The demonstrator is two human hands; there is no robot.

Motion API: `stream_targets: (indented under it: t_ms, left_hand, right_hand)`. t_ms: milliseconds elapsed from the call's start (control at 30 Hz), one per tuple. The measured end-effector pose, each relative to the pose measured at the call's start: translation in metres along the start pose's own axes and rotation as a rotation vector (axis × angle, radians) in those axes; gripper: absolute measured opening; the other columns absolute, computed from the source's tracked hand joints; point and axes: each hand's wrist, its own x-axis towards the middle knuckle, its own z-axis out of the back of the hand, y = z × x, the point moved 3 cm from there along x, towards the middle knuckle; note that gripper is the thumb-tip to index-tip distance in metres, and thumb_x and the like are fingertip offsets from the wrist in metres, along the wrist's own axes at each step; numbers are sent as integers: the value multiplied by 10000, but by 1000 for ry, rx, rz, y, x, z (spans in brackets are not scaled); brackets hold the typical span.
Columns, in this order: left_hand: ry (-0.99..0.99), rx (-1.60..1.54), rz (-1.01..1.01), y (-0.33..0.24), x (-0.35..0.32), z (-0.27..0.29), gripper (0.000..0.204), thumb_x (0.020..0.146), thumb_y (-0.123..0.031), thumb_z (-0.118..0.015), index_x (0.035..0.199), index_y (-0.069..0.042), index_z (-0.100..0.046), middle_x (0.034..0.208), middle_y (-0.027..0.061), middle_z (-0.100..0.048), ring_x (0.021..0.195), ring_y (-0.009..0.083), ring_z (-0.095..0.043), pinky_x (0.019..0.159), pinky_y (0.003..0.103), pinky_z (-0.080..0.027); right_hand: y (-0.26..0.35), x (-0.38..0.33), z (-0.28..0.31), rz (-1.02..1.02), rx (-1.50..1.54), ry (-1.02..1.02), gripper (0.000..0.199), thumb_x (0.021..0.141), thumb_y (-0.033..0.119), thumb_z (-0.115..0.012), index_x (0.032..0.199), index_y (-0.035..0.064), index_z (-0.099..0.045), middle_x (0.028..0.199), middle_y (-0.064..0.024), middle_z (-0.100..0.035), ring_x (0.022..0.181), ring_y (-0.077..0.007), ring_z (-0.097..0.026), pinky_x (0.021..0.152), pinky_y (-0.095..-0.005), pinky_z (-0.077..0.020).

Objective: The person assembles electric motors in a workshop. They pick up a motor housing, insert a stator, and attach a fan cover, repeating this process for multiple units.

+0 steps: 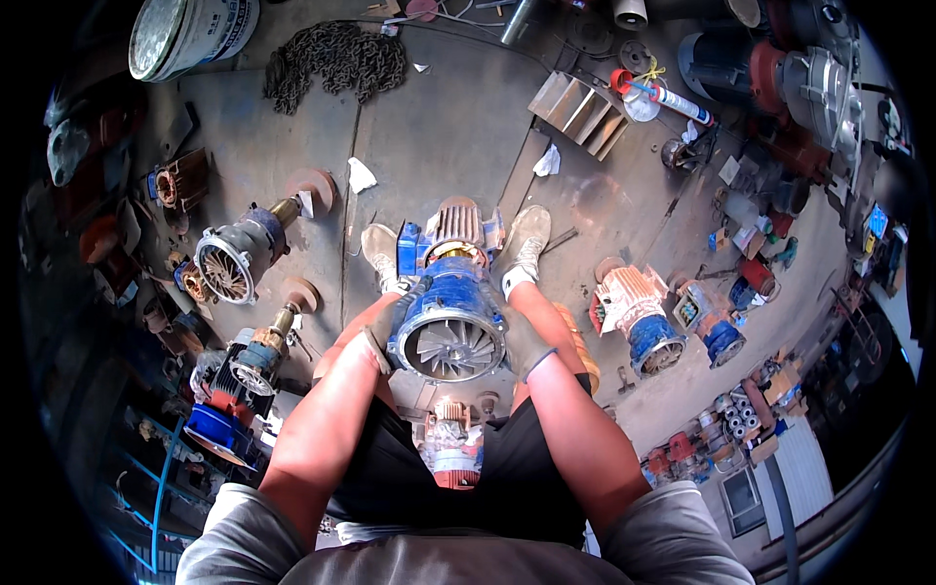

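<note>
Workshop floor (pixel 439 127); both hands (pixel 382 331) clasp blue pump (pixel 450 317).

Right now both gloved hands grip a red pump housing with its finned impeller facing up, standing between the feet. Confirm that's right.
Not quite: the pump housing is blue, not red, as the head view shows. The rest holds: the left hand and right hand, both gloved, grip its sides, the finned impeller faces up, and it stands between the feet.
</note>
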Motion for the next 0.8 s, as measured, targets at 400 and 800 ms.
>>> stream_targets:
  t_ms: [400,800]
  left_hand:
    - [-31,34,21,-2,12,7,378,1109,-160,-458,1444,-3,-536,1371,133,-653,1250,188,-632,1027,305,-521]
    - [-81,48,59,-2,21,16,378,1109,-236,-504,1408,-16,-575,1280,108,-696,1115,187,-685,957,306,-552]
  right_hand:
    - [-4,5,5,-25,24,-87,568,1091,466,-515,1413,8,-607,1328,-61,-691,1134,-152,-660,1014,-293,-495]
    - [-3,3,2,46,19,-87,580,1093,456,-516,1442,-3,-582,1347,-72,-683,1184,-161,-647,1053,-296,-477]
